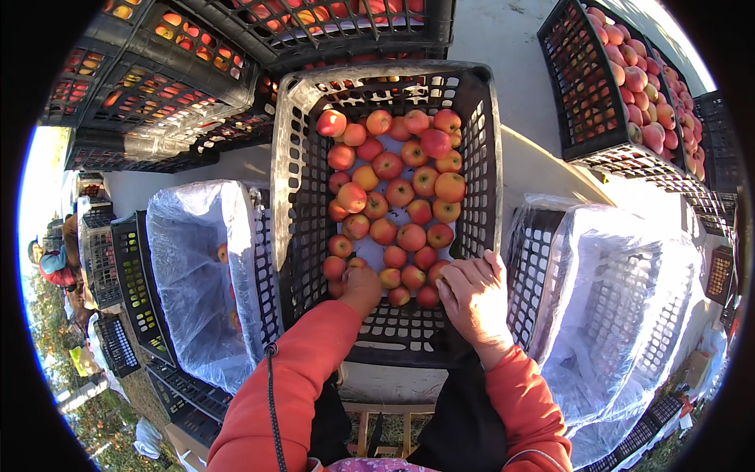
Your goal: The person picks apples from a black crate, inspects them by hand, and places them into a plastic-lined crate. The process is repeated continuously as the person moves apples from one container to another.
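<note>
Before me stands a black plastic crate [498, 194] with red and yellow apples [387, 166] spread over its bottom. My left hand [361, 289] reaches into its near left part, with the fingertips at an apple [356, 262]. The fingers are largely hidden by the back of the hand, so a grip cannot be made out. Over the near right wall, my right hand [475, 298] has its thumb and fingers by an apple [436, 272]. Whether they close on that apple is unclear. Pale lining shows between the apples.
A crate lined with clear plastic film [200, 283] stands left, with a few apples inside. Another film-lined crate [613, 312] stands right. Stacked crates of apples [171, 76] rise at the upper left. Full apple crates [596, 100] stand upper right. A person [54, 265] is far left.
</note>
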Demonstrator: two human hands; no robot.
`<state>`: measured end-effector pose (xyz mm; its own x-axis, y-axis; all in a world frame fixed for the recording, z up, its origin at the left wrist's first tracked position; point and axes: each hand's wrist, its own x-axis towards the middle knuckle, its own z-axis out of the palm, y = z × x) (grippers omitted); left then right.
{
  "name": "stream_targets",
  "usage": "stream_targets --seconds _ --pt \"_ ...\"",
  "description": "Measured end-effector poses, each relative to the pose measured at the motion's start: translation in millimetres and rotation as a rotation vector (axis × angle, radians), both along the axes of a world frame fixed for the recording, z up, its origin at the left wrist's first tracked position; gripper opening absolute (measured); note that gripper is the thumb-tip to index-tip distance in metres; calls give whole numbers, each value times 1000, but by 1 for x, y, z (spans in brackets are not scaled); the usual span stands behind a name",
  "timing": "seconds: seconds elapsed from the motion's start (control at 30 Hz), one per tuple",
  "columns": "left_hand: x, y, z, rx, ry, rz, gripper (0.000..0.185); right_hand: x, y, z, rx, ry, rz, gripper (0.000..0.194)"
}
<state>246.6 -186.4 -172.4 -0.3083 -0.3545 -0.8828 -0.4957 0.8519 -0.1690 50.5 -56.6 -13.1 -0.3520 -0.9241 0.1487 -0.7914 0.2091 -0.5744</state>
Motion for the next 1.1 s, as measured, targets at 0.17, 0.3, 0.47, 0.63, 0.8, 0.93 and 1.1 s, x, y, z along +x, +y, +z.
stream_targets --seconds 0.17,0.3,0.47,0.63,0.8,0.93,1.1 --pt "16 3 2 -28 166 -57 31 -1 0 0 -27 -10 -1 15" --pt "23 -1 10 16 222 137 36 -1 -1 0 -27 -17 9 15" --pt "8 -37 84 283 355 259 60 -2 1 -1 -16 -19 -5 15" --pt "-1 -68 130 838 645 905 79 -2 0 -1 -20 -12 -1 15" --pt "-8 -68 165 1232 682 1269 92 -2 -1 1 -9 13 7 15" --pt "3 -65 171 1459 759 1450 88 -2 -3 6 11 28 6 14" --pt "11 -54 150 1649 853 1820 85 0 -2 5 18 13 -14 12"
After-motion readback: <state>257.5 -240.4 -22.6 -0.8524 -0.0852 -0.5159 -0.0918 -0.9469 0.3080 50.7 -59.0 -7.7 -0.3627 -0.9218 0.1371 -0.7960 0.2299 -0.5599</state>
